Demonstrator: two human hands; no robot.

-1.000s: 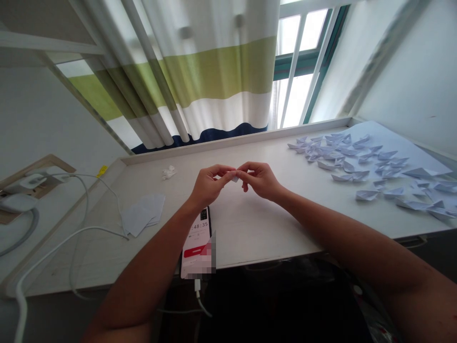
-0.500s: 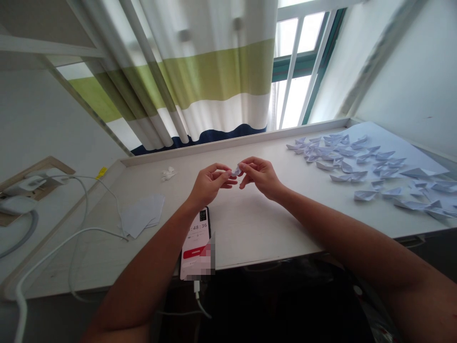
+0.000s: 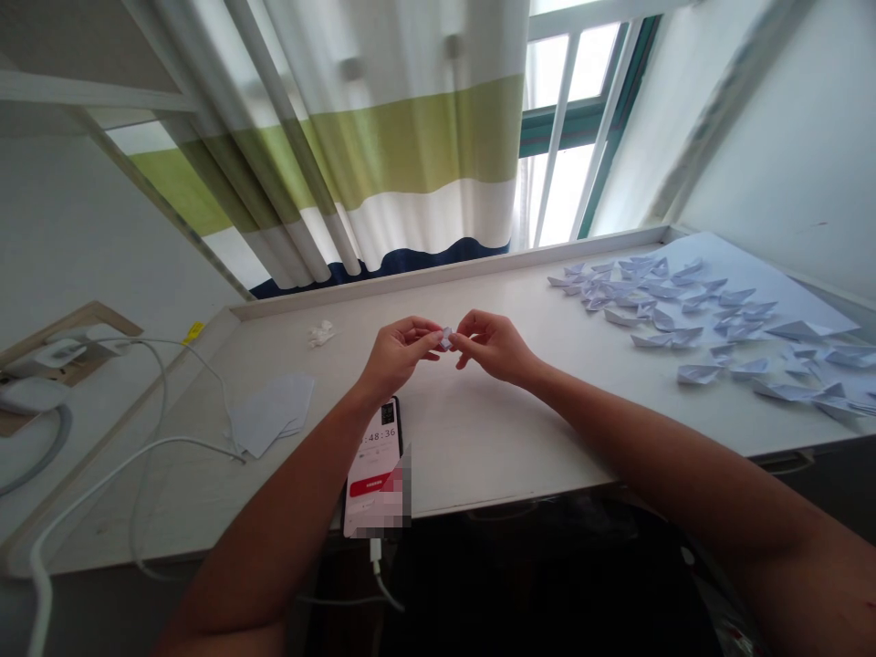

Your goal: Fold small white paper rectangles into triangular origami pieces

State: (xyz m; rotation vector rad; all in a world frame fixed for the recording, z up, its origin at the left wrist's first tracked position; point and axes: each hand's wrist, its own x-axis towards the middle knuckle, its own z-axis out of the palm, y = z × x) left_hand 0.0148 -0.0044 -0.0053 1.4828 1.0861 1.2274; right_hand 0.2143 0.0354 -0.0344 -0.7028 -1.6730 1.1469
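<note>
A small folded piece of white paper (image 3: 446, 338) is pinched between my two hands above the middle of the desk. My left hand (image 3: 401, 354) grips its left side between thumb and fingers. On the opposite side, my right hand (image 3: 494, 345) holds it with thumb and forefinger, the other fingers curled below. Much of the paper is hidden behind the fingertips. Many folded paper boats (image 3: 667, 338) lie spread over the right part of the desk, well apart from my right hand.
A phone (image 3: 375, 484) with a charging cable lies under my left forearm at the desk's front edge. Flat paper sheets (image 3: 270, 415) and a crumpled white scrap (image 3: 320, 334) are on the left. White cables (image 3: 164, 443) run from a power strip (image 3: 65, 351). A large sheet (image 3: 712, 260) lies far right.
My right hand has dropped slightly and moved a little left, closer to my left hand. The folded paper has shifted slightly left and down and is turned differently between the fingertips.
</note>
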